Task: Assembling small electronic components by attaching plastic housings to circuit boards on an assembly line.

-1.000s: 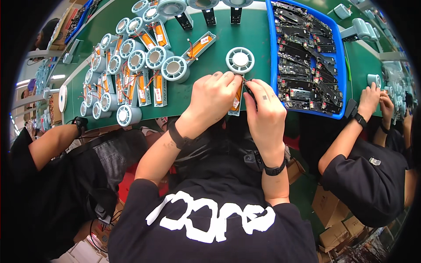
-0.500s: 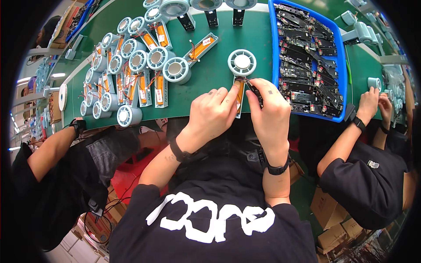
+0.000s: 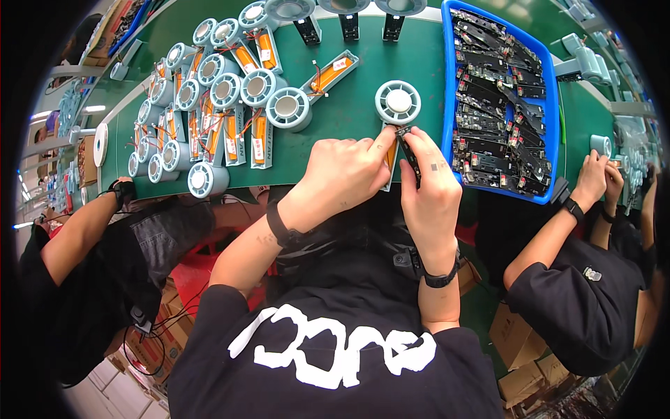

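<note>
A light blue handheld fan [image 3: 398, 102] lies in front of me, round head away from me and open handle pointing toward me. An orange battery [image 3: 392, 155] shows in part inside the handle. My left hand [image 3: 347, 167] is closed at the handle's left side, with its fingertips at the neck below the head. In my right hand [image 3: 430, 178] a narrow black circuit board [image 3: 407, 152] is pinched between thumb and fingers. The board slants along the handle's right side, its far end close to my left fingertips. My fingers hide the exact contact there.
Several fans with orange batteries and red wires [image 3: 225, 91] crowd the left of the green table [image 3: 342, 105]. A blue tray [image 3: 449, 91] of black circuit boards stands at right. More fan heads [image 3: 344, 5] line the far side. Co-workers sit on both sides, one's hands [image 3: 593, 178] at right.
The view has shifted, so the table's things appear further right. My right hand has tilted the circuit board, more of which shows now. Both hands stay at the fan's neck.
</note>
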Demonstrator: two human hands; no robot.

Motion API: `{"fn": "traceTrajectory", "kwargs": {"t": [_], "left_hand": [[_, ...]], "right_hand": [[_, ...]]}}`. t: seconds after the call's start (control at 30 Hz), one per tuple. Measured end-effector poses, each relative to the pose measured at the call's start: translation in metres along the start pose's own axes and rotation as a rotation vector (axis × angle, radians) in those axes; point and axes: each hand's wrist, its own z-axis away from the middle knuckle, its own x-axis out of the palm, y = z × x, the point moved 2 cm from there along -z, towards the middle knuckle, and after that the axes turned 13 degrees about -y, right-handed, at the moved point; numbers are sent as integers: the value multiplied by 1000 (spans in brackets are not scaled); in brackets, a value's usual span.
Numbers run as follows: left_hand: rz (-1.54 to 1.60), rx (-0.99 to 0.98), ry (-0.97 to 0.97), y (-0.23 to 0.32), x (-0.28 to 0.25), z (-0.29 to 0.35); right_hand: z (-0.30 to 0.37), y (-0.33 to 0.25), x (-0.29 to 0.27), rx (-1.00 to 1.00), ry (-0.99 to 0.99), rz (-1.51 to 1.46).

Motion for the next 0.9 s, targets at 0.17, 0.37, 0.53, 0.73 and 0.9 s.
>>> {"fn": "traceTrajectory", "kwargs": {"t": [0.17,0.37,0.53,0.73,0.9], "left_hand": [[129,64,89,-7,5,-2],[288,97,312,-7,19,2],[298,87,185,-10,11,-1],[251,113,-11,-22,-7,-6],[241,201,71,-25,-3,-9]], "right_hand": [[1,-1,-5,63,28,-18],[5,9,-4,-21,-13,51],[3,14,-13,-63,-58,128],[-18,12,-32,-286,-220,334],[-31,11,-40,-341,-288,379]]}}
